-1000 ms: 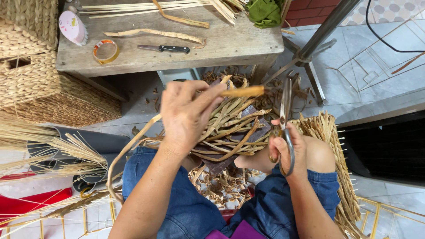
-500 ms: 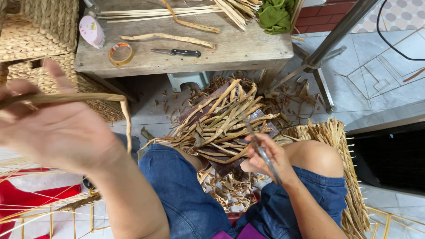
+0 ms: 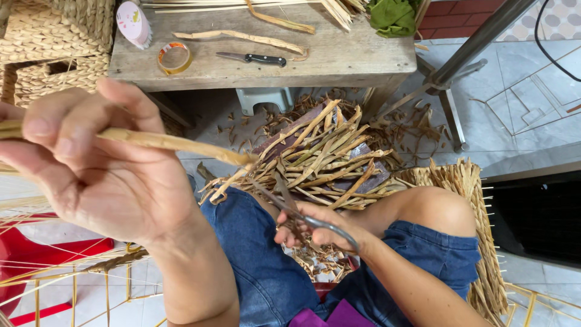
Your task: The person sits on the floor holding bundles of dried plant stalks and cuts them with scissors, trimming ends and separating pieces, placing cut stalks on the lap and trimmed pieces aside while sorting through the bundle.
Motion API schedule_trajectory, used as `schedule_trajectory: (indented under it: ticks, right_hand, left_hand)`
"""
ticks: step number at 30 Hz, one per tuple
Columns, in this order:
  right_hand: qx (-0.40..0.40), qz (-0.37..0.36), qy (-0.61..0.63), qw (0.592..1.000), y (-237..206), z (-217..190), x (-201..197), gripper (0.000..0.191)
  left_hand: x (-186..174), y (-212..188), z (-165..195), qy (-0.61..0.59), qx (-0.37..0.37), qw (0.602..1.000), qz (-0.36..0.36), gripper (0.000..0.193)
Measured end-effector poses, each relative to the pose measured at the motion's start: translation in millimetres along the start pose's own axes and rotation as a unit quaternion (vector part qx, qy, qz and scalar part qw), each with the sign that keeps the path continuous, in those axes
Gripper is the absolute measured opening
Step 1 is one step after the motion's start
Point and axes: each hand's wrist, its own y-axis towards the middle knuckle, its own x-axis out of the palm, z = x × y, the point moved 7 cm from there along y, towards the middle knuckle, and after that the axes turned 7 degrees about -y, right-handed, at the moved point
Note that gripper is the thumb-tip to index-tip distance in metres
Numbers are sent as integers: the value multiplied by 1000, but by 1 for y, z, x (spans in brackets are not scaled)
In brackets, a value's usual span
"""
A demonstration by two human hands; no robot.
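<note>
left hand (image 3: pixel 91 169): up close to the cam, near left, fingers clenched around a dried fiber strip (image 3: pixel 175 144). thumb + forefinger pinch it by the left frame edge.

strip: runs right from that grip, slightly downhill, free tip ends abt mid-frame, right over the scissors' blades. not touching the bench.

right hand (image 3: pixel 315 227): lower, center, btwn the knees. fingers curled through the handles of the scissors (image 3: pixel 302 212), blades pointing up-left twd the strip tip. can't tell if blades actually touch the strip.

scrap pile (image 3: pixel 327 157): heap of cut strips on the floor just past the knees, spills right up to the bench leg and under its near edge.

bench (image 3: pixel 339 57): wooden, far side, near edge runs across the frame above the pile. on it: black-handled knife (image 3: pixel 254 59) mid, tape roll (image 3: pixel 174 57) w/ a pink-white container (image 3: pixel 133 24) at the left end, green cloth (image 3: pixel 393 15) far right corner.

woven baskets (image 3: pixel 54 42): stacked far left, butted against the bench end.

woven mat (image 3: pixel 478 242): right of the right knee, frayed edge sticking out.

open room: bare tile right of the bench, past the metal legs (image 3: pixel 460 66). left side tight, loose straw + red frame (image 3: pixel 36 266) low left.
</note>
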Motion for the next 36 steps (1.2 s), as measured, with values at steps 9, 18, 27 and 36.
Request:
schedule_trajectory:
  ticks: [9, 18, 27, 36]
  right_hand:
    - [-172, 266, -89, 944, -11, -54, -42, 86]
    - [-197, 532, -345, 748, -69, -70, -86, 70]
    - [-195, 452, -362, 792, -71, -81, -72, 69]
    - [-282, 543, -239, 754, -125, -113, -94, 47]
  left_hand:
    - [-16, -8, 8, -64, -5, 997, 38, 21]
    - [-144, 1, -11, -128, -8, 963, 238, 22]
    - [-166, -9, -31, -60, -8, 958, 279, 26]
    - [-148, -12, -60, 260, -111, 904, 322, 24]
